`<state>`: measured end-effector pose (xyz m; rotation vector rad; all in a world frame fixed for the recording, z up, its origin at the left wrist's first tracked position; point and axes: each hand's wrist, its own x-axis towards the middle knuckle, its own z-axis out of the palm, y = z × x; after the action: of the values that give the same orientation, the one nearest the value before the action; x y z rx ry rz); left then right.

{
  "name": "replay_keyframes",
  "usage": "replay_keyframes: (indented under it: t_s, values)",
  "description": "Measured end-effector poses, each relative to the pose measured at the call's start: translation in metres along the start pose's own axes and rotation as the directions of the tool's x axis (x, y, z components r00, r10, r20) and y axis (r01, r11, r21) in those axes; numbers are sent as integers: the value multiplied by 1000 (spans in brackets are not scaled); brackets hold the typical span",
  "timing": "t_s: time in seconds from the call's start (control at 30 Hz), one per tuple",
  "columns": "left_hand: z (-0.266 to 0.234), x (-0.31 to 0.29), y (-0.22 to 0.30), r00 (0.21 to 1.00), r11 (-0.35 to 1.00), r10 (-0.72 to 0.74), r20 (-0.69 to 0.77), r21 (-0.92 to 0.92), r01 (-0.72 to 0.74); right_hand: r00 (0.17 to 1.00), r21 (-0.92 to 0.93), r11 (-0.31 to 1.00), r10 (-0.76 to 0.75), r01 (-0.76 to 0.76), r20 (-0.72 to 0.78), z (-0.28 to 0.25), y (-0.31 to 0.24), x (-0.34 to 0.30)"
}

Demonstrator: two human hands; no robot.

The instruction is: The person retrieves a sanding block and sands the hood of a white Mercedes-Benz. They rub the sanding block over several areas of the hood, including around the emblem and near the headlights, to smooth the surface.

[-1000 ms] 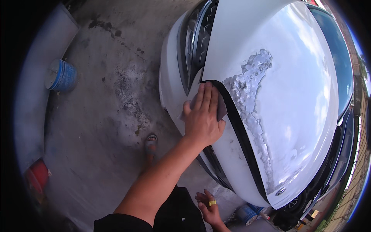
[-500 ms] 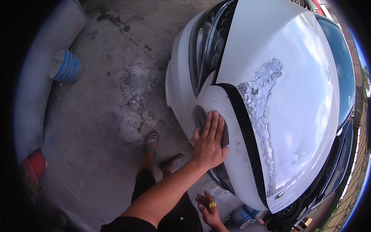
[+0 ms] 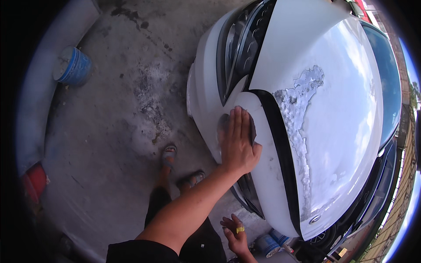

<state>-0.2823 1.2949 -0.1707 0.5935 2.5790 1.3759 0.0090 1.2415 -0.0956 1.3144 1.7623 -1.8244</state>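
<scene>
My left hand (image 3: 239, 147) lies with its fingers flat together against the white bumper (image 3: 269, 162) of a car. Under its fingers and along the thumb side, the edge of a dark grey sheet of sandpaper (image 3: 253, 130) shows; most of the sheet is hidden by the hand. To the left of the fingers is a dark, smooth recess in the bumper. Lower down, my right hand (image 3: 237, 236) hangs apart from the car, fingers loosely spread and holding nothing. A yellow band (image 3: 240, 229) circles one of its fingers.
Above the bumper, the white hood (image 3: 346, 109) carries a rough, greyish stripped patch (image 3: 300, 98). A headlight (image 3: 239, 48) sits at the far side. Blue buckets stand by the left wall (image 3: 72, 65) and below the bumper (image 3: 267, 245). A red object (image 3: 35, 179) lies far left.
My left hand has slid up the bumper, away from me, with the sandpaper under it. The right hand stays low, nearly in place. The whole view has shifted slightly.
</scene>
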Motion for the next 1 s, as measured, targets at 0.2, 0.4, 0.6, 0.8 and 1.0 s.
replay_keyframes:
  t_s: [0.2, 0.4, 0.6, 0.8, 1.0]
  values:
    - [4, -3, 3, 999, 998, -36, 11, -51, 36, 1000, 13, 1000, 22, -23, 21, 1, 15, -2]
    - [2, -40, 9, 999, 996, 24, 29, -88, -21, 998, 35, 998, 56, -57, 31, 4, 20, -2]
    - [-3, 10, 7, 999, 999, -33, 23, -26, 33, 1000, 16, 1000, 8, -8, -4, 8, 4, -2]
    - [-7, -15, 10, 994, 999, 38, 105, 32, -42, 999, -64, 998, -5, 9, 51, 7, 13, -8]
    - [-15, -13, 0, 977, 988, 127, 174, 64, -139, 1000, 11, 1000, 15, -15, 3, 14, 21, -10]
